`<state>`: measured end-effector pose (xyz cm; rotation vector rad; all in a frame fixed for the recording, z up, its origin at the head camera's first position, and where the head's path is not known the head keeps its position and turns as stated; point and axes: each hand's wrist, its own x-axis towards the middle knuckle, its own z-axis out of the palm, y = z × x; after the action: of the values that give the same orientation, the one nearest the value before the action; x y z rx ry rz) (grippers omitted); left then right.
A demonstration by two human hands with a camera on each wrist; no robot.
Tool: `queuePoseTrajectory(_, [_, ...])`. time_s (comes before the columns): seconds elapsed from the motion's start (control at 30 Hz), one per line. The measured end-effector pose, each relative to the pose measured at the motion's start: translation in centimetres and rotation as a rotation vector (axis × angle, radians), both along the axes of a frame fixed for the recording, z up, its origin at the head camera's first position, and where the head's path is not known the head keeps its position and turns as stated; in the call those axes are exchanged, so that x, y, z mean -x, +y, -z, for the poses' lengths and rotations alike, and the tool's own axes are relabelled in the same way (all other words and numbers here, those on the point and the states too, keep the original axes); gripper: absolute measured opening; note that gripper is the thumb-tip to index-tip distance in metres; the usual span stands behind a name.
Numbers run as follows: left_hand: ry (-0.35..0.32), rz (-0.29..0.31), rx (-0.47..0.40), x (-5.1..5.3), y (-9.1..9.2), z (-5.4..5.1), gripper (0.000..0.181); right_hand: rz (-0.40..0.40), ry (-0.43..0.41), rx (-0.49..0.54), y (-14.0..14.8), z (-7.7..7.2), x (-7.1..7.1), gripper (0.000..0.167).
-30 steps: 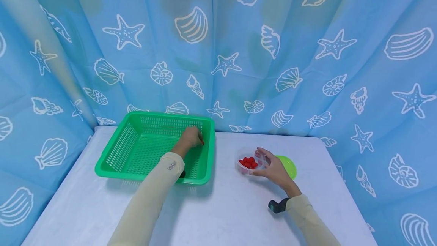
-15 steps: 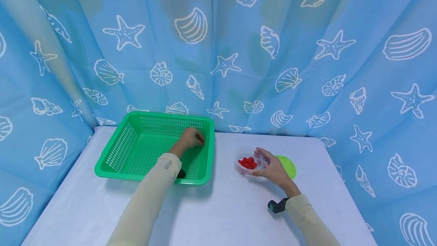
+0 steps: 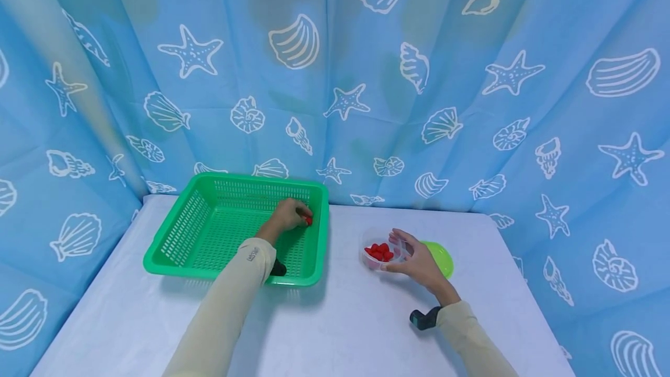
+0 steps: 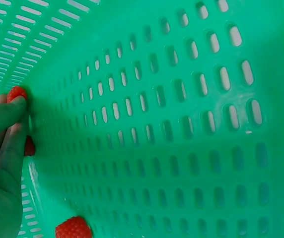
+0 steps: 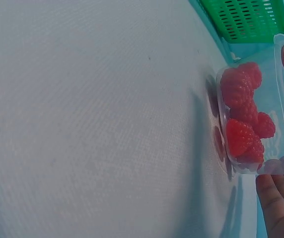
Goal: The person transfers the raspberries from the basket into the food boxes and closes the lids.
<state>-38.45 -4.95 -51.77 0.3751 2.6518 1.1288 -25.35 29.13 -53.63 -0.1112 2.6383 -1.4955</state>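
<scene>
In the head view my left hand (image 3: 289, 214) reaches into the right end of a green plastic basket (image 3: 323, 231). Its thumb and finger pinch a raspberry (image 4: 17, 92), as the left wrist view shows. A second raspberry (image 4: 29, 147) is partly hidden behind that hand, and another raspberry (image 4: 74, 228) lies lower, at the edge of the view. My right hand (image 3: 421, 262) grips a clear round plastic tub (image 3: 366, 237) standing on the table, thumb on one side and fingers on the other. Several raspberries (image 5: 240, 136) lie in the bottom of the tub.
A lime-green round lid (image 3: 442, 258) lies on the white-covered table (image 3: 345, 324), just behind my right hand. The basket's slotted walls rise around my left hand. A blue curtain (image 3: 335, 74) with white shells hangs along the table's back and sides.
My left hand has shifted slightly left inside the basket, and more red shows at its fingertips. My right hand and the tub have stayed in place.
</scene>
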Motion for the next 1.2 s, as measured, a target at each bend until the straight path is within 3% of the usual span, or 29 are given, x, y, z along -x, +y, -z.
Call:
queuePoseTrajectory(0.33, [0.014, -0.008, 0.005, -0.3, -0.1, 0.1, 0.020, -0.005, -0.001, 0.009, -0.2, 0.1, -0.1, 0.102])
queuePoseTrajectory(0.57, [0.012, 0.036, 0.026, -0.4, -0.4, 0.0, 0.020, -0.010, -0.028, -0.001, -0.4, 0.0, -0.3, 0.102])
queuePoseTrajectory(0.9, [0.088, 0.107, 0.067, -0.3, 0.4, -2.1, 0.021, -0.004, -0.036, -0.014, -0.1, -0.1, 0.2, 0.102])
queuePoseTrajectory(1.07, [0.087, 0.104, 0.008, -0.6, 0.5, -3.0, 0.021, -0.012, -0.028, -0.008, 0.0, 0.1, 0.2, 0.102])
queuePoseTrajectory(1.2, [0.142, 0.119, -0.042, -0.9, 0.5, -3.9, 0.019, -0.013, -0.011, 0.002, -0.1, 0.1, 0.4, 0.102])
